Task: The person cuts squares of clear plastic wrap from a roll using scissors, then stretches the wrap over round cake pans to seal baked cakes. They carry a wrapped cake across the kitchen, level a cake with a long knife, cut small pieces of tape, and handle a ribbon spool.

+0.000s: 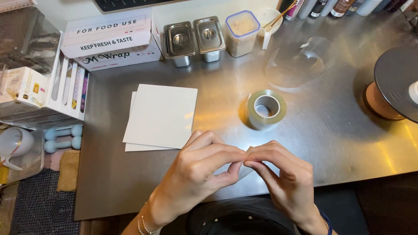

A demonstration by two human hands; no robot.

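Both hands meet over the near edge of the steel counter (331, 143): my left hand (198, 169) and right hand (283, 174) press fingertips together, pinching something too thin and clear for me to make out — likely a strip off the tape roll (265, 109), which stands on the counter just beyond them. I judge the risk is the strip folding onto itself or sticking to my fingers, since both pinches sit so close together. Two white cards (161, 117) lie stacked to the left — a stray sticky end could catch their edge. The clear plastic collar (300, 63) further back looks light enough to tip.
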